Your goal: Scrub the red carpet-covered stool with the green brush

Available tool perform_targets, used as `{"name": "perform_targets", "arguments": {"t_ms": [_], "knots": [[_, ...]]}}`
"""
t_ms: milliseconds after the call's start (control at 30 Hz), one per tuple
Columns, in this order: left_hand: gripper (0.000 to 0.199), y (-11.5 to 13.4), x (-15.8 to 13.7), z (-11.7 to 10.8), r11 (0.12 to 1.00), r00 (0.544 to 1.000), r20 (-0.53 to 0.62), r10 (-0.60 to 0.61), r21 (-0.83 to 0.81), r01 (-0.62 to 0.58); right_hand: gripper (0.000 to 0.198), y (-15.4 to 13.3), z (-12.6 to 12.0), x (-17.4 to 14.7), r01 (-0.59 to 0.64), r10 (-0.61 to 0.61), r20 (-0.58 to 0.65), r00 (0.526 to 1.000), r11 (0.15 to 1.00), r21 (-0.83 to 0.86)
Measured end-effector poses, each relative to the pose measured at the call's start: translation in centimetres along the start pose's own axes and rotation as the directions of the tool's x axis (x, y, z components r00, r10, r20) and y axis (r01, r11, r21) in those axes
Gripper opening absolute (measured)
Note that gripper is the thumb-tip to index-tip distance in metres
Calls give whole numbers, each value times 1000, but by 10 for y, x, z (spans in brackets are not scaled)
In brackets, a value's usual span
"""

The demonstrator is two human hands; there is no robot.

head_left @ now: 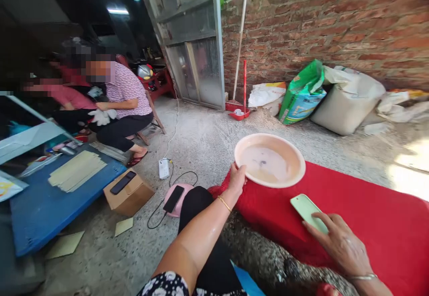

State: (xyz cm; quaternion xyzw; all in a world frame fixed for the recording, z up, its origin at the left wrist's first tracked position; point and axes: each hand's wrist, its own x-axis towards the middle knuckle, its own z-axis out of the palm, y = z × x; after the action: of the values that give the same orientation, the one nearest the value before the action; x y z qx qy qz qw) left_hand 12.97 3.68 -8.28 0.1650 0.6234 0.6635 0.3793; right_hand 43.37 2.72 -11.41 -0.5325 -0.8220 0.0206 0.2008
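At red cloth (pixel 368 202) edge | left hand (pixel 237 179) grips basin (pixel 268 184) rim | right hand (pixel 343 239), apart, grips phone (pixel 304 206)

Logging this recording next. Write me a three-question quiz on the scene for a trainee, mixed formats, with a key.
1. Which hand holds the pale green phone?
2. True or false: the left hand touches the basin.
3. What lies on the cardboard box? (a) a white power strip (b) a dark phone (c) a red dustpan

Key:
1. The right hand.
2. True; it is at the rim.
3. b
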Motion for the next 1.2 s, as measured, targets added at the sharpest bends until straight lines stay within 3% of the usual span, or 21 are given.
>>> {"name": "perform_targets", "arguments": {"t_ms": [100,167,233,300,400,467,533,600,700,767,867,967,1067,1200], "knots": [[28,0,2,0,1000,1000,9,1,-3,-1,47,27,-16,-5,-147,155,100,983,985,-86],[29,1,3,1,1000,1000,7,-3,-10,3,49,49,-32,-13,-311,330,108,938,937,-159],[28,1,5,2,1000,1000,6,-1,-22,1,53,76,-49,-25,-483,507,86,857,852,-203],[27,2,5,3,1000,1000,7,3,-28,-3,58,104,-68,-38,-641,665,45,745,734,-223],[27,4,4,3,1000,1000,3,11,-22,-11,62,132,-91,-53,-784,806,-29,592,567,-252],[27,6,3,3,1000,1000,-2,21,-15,-21,64,134,-97,-53,-804,822,-55,567,538,-254],[27,7,2,3,999,999,2,33,-10,-33,63,120,-93,-47,-770,782,-52,621,597,-223],[27,8,1,3,999,999,13,42,-2,-42,56,93,-81,-37,-672,678,-30,735,720,-172],[29,9,1,2,999,998,30,47,10,-48,42,41,-54,-24,-369,372,41,927,927,-65],[32,9,1,2,999,998,30,50,19,-50,36,6,-38,-21,-104,100,106,989,994,29],[35,10,1,2,998,998,29,52,38,-53,33,-31,-23,-24,211,-232,180,956,969,128],[33,12,1,2,997,998,39,53,55,-55,35,-39,-20,-29,310,-336,213,917,940,144],[32,14,0,2,996,997,49,60,58,-62,36,-19,-28,-36,233,-254,194,948,964,126],[29,15,-1,4,996,997,44,67,57,-69,34,31,-45,-51,4,-12,127,992,998,60]]}}
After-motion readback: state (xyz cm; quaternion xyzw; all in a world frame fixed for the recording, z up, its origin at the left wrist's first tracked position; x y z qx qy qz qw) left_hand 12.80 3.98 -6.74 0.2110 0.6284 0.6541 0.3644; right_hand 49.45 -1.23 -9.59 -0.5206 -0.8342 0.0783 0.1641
